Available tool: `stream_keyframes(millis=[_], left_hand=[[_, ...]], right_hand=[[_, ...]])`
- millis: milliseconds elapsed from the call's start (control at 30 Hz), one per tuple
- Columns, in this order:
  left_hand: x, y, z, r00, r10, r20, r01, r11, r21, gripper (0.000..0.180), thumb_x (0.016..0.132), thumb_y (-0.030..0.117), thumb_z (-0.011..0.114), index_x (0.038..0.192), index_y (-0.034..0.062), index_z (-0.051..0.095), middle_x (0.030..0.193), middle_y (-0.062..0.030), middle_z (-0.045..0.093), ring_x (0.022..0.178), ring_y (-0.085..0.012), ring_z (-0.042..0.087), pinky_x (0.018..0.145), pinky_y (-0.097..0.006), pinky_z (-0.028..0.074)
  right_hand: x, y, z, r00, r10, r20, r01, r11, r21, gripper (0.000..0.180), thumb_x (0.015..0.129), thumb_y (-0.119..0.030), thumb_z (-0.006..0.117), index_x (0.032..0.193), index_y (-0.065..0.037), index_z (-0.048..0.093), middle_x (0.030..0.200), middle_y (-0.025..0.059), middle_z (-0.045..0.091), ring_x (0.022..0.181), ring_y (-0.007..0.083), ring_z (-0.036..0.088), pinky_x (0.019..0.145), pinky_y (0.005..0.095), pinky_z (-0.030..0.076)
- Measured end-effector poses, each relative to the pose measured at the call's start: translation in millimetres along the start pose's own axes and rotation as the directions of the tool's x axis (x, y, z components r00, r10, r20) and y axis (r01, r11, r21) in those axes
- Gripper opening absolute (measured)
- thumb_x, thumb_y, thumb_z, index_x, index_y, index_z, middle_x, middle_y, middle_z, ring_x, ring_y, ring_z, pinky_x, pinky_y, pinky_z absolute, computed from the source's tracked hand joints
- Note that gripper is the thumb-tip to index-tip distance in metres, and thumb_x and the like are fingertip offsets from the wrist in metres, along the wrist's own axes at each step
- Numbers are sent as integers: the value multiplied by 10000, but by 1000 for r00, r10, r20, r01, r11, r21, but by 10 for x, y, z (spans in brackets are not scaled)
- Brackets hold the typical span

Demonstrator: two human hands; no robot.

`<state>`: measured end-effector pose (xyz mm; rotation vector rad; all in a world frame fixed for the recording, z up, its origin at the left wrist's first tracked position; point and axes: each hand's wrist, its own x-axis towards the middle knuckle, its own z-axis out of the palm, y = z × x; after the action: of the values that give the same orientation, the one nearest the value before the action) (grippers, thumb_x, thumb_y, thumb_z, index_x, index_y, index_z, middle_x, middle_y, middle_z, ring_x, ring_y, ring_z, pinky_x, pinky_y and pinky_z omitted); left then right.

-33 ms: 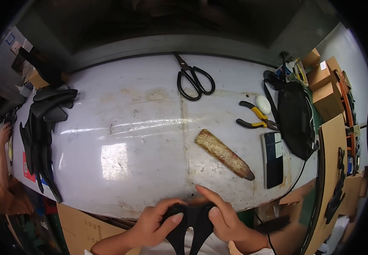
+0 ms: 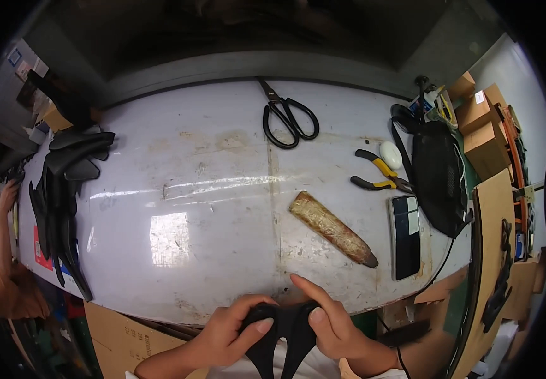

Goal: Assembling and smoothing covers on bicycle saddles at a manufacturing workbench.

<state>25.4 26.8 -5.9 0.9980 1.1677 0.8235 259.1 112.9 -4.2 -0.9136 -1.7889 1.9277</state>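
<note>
Nothing has shifted since the earlier frame: the left hand (image 2: pixel 232 331) and the right hand (image 2: pixel 330 325) stay closed on the black, forked piece of flexible material (image 2: pixel 282 338), thumbs on top and fingers curled beneath, at the near edge of the worn white worktable (image 2: pixel 191 208). The tapered brown wrapped stick (image 2: pixel 333 228), yellow-handled pliers (image 2: pixel 380 177), black-handled scissors (image 2: pixel 287 117), dark flat phone (image 2: pixel 405 235) and stack of black cut pieces (image 2: pixel 65 196) lie where they were.
</note>
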Motion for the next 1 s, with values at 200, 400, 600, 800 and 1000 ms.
stream_keyframes(millis=[200, 400, 600, 800, 1000], left_hand=[[66, 197, 24, 986, -83, 145, 97, 991, -92, 365, 1058, 173, 614, 1330, 17, 426, 949, -143, 742, 888, -192, 759, 748, -326, 589], [-15, 196, 71, 996, -76, 53, 71, 993, 97, 339, 1036, 227, 658, 1242, 26, 478, 836, -136, 745, 765, -224, 764, 665, -340, 583], [235, 634, -125, 980, -47, 191, -24, 935, 353, 473, 947, 229, 767, 1317, 46, 535, 852, -137, 736, 702, -269, 748, 634, -337, 573], [292, 488, -49, 964, 238, 119, -266, 867, 422, 463, 935, 174, 772, 1380, 144, 650, 884, -97, 743, 641, -247, 714, 637, -318, 569], [589, 166, 31, 892, 100, 440, -282, 885, 371, 352, 1000, 206, 651, 1348, 187, 602, 817, -199, 669, 702, -412, 646, 658, -489, 503]], right_hand=[[-74, -155, 24, 997, -5, -73, -8, 985, -175, 549, 1067, -154, 508, 1555, 33, 342, 1252, 290, 640, 1117, 393, 685, 974, 384, 504], [-55, 55, -55, 995, 46, 86, -38, 994, -99, 334, 1037, -182, 599, 1307, -6, 507, 876, 195, 673, 781, 331, 712, 690, 397, 527], [50, 21, 21, 981, -95, 168, 96, 995, -1, 310, 999, -145, 627, 1254, 8, 539, 798, 164, 656, 660, 353, 643, 620, 413, 510], [344, -78, -306, 764, -573, -297, 106, 565, -818, 415, 836, -70, 737, 1223, 23, 618, 1018, 197, 657, 891, 369, 649, 785, 448, 530], [492, 119, -384, 866, -412, -284, -123, 374, -919, 539, 882, -81, 736, 1381, 23, 561, 1219, 245, 559, 1047, 397, 590, 886, 441, 509]])
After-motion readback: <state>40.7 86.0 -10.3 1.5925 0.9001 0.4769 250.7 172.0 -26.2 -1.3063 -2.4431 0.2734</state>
